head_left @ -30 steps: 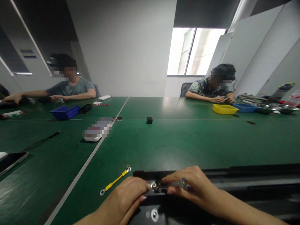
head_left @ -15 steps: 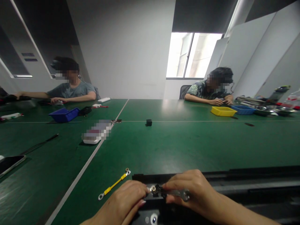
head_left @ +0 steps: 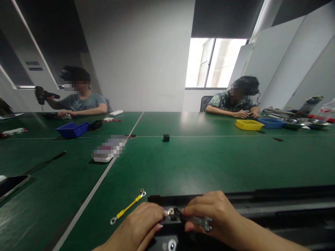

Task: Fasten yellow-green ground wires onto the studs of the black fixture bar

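My right hand (head_left: pixel 217 212) grips a silver combination wrench (head_left: pixel 200 221). Its open jaw points right, and its other end sits beside a brass-coloured nut (head_left: pixel 171 212) on a black metal frame (head_left: pixel 243 200). My left hand (head_left: pixel 142 221) is closed at the nut's left side, fingertips pressed down by a silvery bit beside it; what they pinch is hidden. Left of that hand, a yellow cable with ring terminals (head_left: pixel 128 207) lies on the green table, a small loose nut (head_left: pixel 142 190) at its upper end. Below the hands, a round metal fitting (head_left: pixel 172 244) shows on the frame.
A phone (head_left: pixel 15 184) and a thin black cable (head_left: pixel 47 162) lie at left. Further back are a white device (head_left: pixel 108 150), a blue bin (head_left: pixel 72 129), a small black cube (head_left: pixel 166 138) and a yellow bin (head_left: pixel 248 124). Two people sit across; one raises a power drill (head_left: pixel 43 94).
The wrench's free end has swung slightly downward with my right hand; my left hand stays put. Across the table, the person at left has lifted a drill.
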`<state>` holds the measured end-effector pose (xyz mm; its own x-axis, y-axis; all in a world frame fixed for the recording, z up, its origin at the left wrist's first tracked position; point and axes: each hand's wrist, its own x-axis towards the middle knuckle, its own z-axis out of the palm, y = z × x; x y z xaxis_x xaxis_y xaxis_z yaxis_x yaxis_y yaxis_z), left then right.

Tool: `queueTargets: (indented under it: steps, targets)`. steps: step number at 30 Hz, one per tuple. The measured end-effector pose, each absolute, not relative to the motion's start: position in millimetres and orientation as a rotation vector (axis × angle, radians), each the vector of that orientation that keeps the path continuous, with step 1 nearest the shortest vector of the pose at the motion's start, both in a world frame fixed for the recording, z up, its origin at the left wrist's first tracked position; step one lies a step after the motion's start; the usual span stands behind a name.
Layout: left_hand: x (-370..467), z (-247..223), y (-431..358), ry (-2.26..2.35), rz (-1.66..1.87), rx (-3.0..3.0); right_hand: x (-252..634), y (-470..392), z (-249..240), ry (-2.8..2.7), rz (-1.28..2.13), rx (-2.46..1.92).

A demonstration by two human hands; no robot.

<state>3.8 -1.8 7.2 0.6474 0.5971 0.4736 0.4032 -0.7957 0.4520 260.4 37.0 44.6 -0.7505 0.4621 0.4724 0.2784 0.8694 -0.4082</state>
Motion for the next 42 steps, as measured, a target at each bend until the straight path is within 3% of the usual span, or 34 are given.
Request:
queueTargets:
  steps: [19, 33, 42]
  targets:
    - [2.2, 3.2, -0.9, 0.808, 0.843, 2.537, 261.5, 34.1, 46.0, -2.501, 0.427, -0.547]
    - [1.9, 7.8, -5.2, 0.852, 0.804, 2.497, 264.8, 28.8, 61.3, -2.662, 0.653, -0.850]
    - [2.1, 4.8, -3.8, 0.853, 0.847, 2.516, 265.9, 24.7, 62.0, -2.663, 0.604, -0.919]
